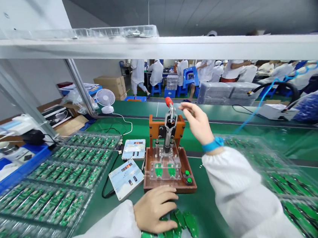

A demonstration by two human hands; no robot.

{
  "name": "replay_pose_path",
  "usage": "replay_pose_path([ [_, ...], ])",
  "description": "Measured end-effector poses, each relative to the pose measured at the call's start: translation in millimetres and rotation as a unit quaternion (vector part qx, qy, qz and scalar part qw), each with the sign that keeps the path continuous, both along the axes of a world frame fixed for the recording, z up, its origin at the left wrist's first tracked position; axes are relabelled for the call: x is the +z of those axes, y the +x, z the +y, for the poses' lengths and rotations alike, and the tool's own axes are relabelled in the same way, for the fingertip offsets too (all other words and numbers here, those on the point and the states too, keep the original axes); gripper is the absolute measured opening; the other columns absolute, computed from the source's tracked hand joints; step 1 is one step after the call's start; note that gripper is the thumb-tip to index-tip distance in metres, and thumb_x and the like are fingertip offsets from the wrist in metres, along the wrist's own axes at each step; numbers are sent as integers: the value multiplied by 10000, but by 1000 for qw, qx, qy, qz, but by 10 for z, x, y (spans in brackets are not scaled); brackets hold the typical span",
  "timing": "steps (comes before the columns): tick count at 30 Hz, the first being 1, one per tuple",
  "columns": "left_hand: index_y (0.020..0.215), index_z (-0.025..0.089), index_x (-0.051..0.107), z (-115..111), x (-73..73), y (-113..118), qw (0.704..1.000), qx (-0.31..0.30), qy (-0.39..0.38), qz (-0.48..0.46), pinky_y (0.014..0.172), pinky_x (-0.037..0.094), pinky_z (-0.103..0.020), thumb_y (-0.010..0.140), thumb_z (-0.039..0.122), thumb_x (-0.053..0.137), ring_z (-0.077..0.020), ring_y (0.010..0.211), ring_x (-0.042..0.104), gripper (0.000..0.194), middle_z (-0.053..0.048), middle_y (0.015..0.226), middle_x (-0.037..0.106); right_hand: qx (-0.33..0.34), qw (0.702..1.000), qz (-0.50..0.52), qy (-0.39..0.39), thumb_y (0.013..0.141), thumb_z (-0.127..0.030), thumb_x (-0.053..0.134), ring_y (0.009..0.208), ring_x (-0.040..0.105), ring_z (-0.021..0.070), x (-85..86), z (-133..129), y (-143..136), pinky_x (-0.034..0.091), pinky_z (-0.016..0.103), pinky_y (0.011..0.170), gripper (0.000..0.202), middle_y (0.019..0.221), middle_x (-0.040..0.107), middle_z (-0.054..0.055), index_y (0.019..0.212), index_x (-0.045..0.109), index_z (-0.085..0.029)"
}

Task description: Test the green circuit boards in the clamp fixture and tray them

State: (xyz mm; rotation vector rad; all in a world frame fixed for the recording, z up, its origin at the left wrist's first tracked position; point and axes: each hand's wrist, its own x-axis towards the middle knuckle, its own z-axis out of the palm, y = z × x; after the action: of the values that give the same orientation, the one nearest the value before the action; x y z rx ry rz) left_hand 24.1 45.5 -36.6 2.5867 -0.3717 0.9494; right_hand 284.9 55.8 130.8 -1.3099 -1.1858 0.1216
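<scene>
My left hand point(156, 209) rests low over loose green circuit boards point(182, 223), its fingers spread, in front of the test fixture. My right hand point(197, 121) is raised beside the red-tipped toggle clamp point(171, 116), fingers stretched out, with a blue wrist strap point(213, 144) behind it. A small gap shows between these fingertips and the red handle. The fixture's brown wooden base point(165, 188) carries a clear plate point(164, 174) with two green boards under it. Two round green buttons point(187, 177) sit at its right corner.
Left of the fixture lie two meter boxes point(126, 180) point(134, 149) with red digits. Clear trays of boards point(63, 184) fill the left side; more trays point(291, 186) stand at right. A small fan point(105, 98) is behind. A white shelf point(183, 47) spans overhead; people work beyond.
</scene>
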Motion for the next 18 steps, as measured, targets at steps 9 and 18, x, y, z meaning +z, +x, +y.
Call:
replay_pose_path([
  [9, 1042, 160, 659, 1, -41, -8, 999, -1, -54, 8, 1065, 543, -414, 979, 431, 587, -267, 1185, 658, 288, -116, 1079, 740, 121, 988, 73, -58, 1007, -612, 521, 806, 739, 181, 802, 379, -276, 628, 352, 784, 518, 972, 783, 85, 1115, 725, -148],
  [18, 1001, 189, 668, -35, -207, 42, 996, 16, -86, -21, 1096, 508, -366, 1023, 522, 487, -235, 1162, 671, 380, -74, 1030, 755, 21, 982, -145, 116, 1074, -358, 505, 995, 714, 203, 473, -739, -1031, 597, 383, 925, 293, 1067, 774, 7, 1286, 695, -290],
])
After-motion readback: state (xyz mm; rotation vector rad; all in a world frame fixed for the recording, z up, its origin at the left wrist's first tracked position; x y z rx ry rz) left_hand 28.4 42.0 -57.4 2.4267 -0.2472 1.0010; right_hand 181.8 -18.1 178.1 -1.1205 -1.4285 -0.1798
